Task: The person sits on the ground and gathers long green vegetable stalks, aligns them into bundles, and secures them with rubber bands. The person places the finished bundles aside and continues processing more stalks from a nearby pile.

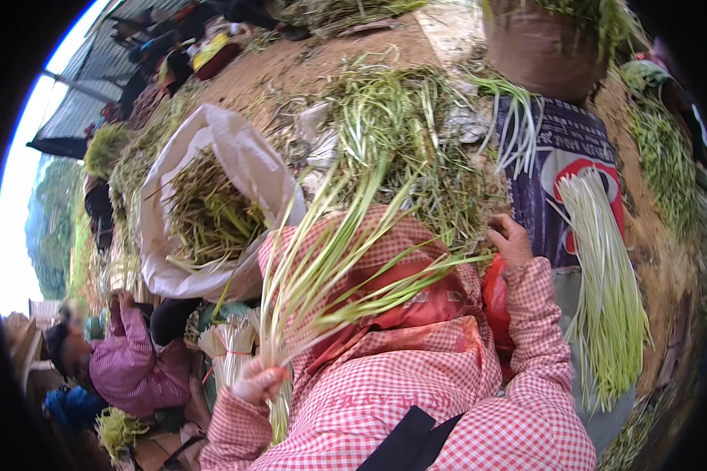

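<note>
My left hand [259, 380] grips a bunch of long chive-like stalks [294, 282] by their pale ends. Their green leaves fan upward across my lap, over the red checked apron [383, 359]. Beyond my right knee, my right hand [509, 238] hangs low with its fingers bent, beside a red plastic bag [495, 306]. Whether anything is pinched in its fingertips cannot be made out. A large sheaf of white-to-green stalks [604, 288] lies on a printed purple sack [542, 206] at the right. Near my left wrist stands a pale bundle [230, 341] tied with a red band.
An open white woven sack [159, 253] of withered leaves stands at the left. Loose green stalks [383, 118] litter the ground ahead. More stalks [521, 129] lie on the purple sack's far end, near a full brown container [542, 47]. A person [135, 377] sits at the left.
</note>
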Motion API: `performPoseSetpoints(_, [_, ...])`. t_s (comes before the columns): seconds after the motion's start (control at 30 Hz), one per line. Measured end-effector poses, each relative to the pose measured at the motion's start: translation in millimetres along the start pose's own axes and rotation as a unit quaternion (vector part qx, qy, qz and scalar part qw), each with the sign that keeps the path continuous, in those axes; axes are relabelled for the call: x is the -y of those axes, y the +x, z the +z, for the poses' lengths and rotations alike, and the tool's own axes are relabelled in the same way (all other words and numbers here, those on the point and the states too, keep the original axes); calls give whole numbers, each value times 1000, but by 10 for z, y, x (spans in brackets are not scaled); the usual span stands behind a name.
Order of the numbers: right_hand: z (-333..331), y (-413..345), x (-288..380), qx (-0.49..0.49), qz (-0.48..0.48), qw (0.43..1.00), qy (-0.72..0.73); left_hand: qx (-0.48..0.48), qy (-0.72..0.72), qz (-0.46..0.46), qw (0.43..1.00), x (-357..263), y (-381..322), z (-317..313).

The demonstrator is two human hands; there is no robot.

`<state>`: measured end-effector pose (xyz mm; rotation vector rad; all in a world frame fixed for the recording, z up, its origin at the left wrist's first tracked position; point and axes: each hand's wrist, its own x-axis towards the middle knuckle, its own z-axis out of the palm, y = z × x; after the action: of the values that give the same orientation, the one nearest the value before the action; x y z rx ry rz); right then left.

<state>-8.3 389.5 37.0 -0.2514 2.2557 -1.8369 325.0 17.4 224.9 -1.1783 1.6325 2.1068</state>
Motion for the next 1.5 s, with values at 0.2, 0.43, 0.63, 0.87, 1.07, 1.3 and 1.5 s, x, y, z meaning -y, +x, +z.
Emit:
performPoseSetpoints(0.2, [-31,1,342,-5,60,998,-7,293,386,173,857,-1307,-12,488])
performPoseSetpoints(0.43, [-328,-91,426,-73,-5,990,-124,102,696,247,666,-1055,157,349])
performPoseSetpoints(0.63, [614,-238,1734,-10,-391,915,-98,57,733,296,610,-1061,33,510])
performPoseSetpoints(0.87, [2218,-845,2181,154,-577,793,-119,39,740,382,552,-1004,53,432])
performPoseSetpoints(1.07, [2429,-766,1904,208,-527,801,-192,-20,760,366,537,-1124,95,454])
performPoseSetpoints(1.3, [1796,-64,2195,106,-404,892,-171,78,482,615,619,-1238,15,639])
performPoseSetpoints(1.5, [1735,-136,2195,259,-349,898,-70,224,-85,480,844,-956,900,1099])
